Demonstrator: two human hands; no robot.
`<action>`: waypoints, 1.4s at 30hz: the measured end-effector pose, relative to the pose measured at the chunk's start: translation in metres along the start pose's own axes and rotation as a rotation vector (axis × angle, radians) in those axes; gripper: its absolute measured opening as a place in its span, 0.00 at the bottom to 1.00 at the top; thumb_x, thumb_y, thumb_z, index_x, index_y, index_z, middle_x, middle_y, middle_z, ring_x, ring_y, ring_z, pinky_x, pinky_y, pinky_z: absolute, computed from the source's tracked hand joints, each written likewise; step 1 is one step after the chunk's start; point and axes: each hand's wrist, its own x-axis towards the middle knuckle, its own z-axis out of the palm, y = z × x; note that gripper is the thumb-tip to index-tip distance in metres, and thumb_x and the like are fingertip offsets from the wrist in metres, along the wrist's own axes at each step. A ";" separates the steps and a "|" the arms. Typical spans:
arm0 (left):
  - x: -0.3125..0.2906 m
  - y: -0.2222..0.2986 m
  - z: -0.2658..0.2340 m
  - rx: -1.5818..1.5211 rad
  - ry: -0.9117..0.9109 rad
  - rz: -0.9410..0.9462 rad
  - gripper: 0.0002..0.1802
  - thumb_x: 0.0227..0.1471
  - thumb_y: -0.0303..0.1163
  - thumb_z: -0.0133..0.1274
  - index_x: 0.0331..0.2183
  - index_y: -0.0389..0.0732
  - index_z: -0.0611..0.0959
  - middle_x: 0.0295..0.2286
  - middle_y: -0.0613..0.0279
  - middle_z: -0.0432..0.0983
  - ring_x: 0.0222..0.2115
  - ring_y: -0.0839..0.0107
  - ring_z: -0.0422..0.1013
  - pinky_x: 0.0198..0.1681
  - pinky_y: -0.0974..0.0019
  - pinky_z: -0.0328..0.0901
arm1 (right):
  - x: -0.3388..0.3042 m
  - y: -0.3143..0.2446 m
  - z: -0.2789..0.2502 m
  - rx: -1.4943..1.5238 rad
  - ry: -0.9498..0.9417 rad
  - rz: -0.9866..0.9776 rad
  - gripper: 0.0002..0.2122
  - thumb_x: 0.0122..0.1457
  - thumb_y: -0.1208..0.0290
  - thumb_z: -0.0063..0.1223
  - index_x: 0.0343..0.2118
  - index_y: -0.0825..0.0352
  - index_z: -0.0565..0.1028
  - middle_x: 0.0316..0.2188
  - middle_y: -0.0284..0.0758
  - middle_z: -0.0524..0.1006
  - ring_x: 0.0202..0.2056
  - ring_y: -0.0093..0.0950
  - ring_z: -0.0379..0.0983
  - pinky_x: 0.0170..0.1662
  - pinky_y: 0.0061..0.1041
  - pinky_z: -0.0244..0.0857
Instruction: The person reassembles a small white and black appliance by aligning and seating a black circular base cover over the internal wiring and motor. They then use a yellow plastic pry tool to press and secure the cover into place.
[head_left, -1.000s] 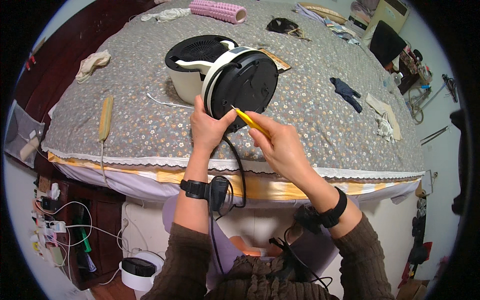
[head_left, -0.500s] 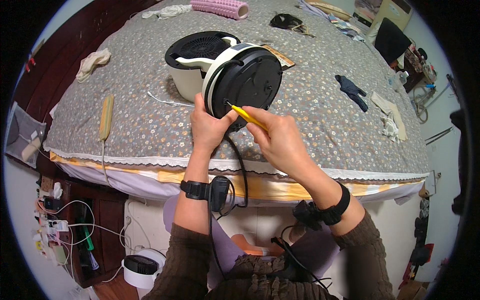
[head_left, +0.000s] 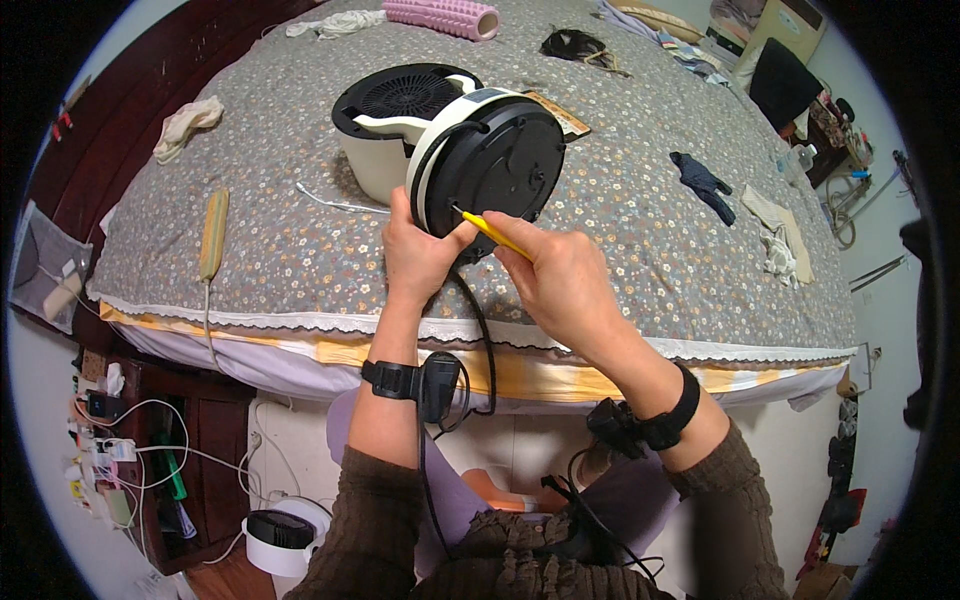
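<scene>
A white appliance with a black round grille (head_left: 405, 92), fan-like in look, rests on the bed. Its round base (head_left: 505, 165) is tilted so that the black underside faces me. My left hand (head_left: 415, 250) is closed on the base's lower left rim, thumb towards the underside and fingers partly hidden behind. In my right hand (head_left: 568, 285) is a screwdriver with a yellow handle (head_left: 490, 232). Its tip touches the underside near the left rim, at what looks like a screw hole. A black power cord (head_left: 480, 320) runs down from the base past the bed's edge.
A flowered bedspread (head_left: 300, 270) lies under everything. On it are a yellow paddle-shaped item with a cord (head_left: 213, 235), a white cable (head_left: 335, 203), a pink foam roller (head_left: 440, 18) and several clothes. A white device (head_left: 285, 540) stands on the floor at lower left, near trailing cables.
</scene>
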 end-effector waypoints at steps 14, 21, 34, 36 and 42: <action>0.000 -0.006 0.003 -0.006 0.013 0.022 0.34 0.35 0.40 0.73 0.41 0.38 0.73 0.35 0.47 0.82 0.37 0.52 0.80 0.41 0.56 0.73 | 0.001 0.002 0.000 0.193 -0.039 0.106 0.14 0.61 0.74 0.57 0.50 0.69 0.79 0.32 0.51 0.81 0.29 0.39 0.81 0.33 0.31 0.71; 0.000 -0.008 0.003 -0.030 0.022 0.035 0.34 0.34 0.41 0.74 0.40 0.38 0.73 0.34 0.48 0.82 0.36 0.53 0.79 0.40 0.56 0.73 | 0.004 0.003 0.004 0.276 0.024 0.061 0.12 0.59 0.70 0.57 0.45 0.67 0.81 0.31 0.50 0.80 0.32 0.49 0.79 0.36 0.43 0.73; 0.001 -0.016 0.006 -0.048 0.040 0.071 0.33 0.34 0.38 0.73 0.41 0.39 0.73 0.34 0.55 0.80 0.35 0.62 0.77 0.39 0.61 0.71 | 0.003 0.009 0.004 0.257 -0.030 0.077 0.14 0.61 0.72 0.56 0.49 0.69 0.79 0.33 0.50 0.81 0.31 0.44 0.81 0.34 0.34 0.72; 0.001 -0.018 0.006 -0.093 0.031 0.062 0.33 0.34 0.37 0.73 0.41 0.39 0.73 0.35 0.56 0.80 0.35 0.63 0.77 0.40 0.61 0.71 | 0.004 0.009 0.003 0.253 -0.023 0.070 0.14 0.61 0.72 0.56 0.49 0.68 0.79 0.34 0.51 0.81 0.32 0.45 0.80 0.34 0.35 0.72; 0.002 -0.016 0.006 -0.087 0.024 0.061 0.33 0.34 0.37 0.73 0.41 0.39 0.73 0.35 0.56 0.80 0.36 0.64 0.77 0.40 0.62 0.72 | 0.008 0.001 -0.005 0.089 -0.074 0.075 0.10 0.60 0.73 0.56 0.43 0.69 0.80 0.29 0.49 0.80 0.30 0.47 0.79 0.33 0.38 0.71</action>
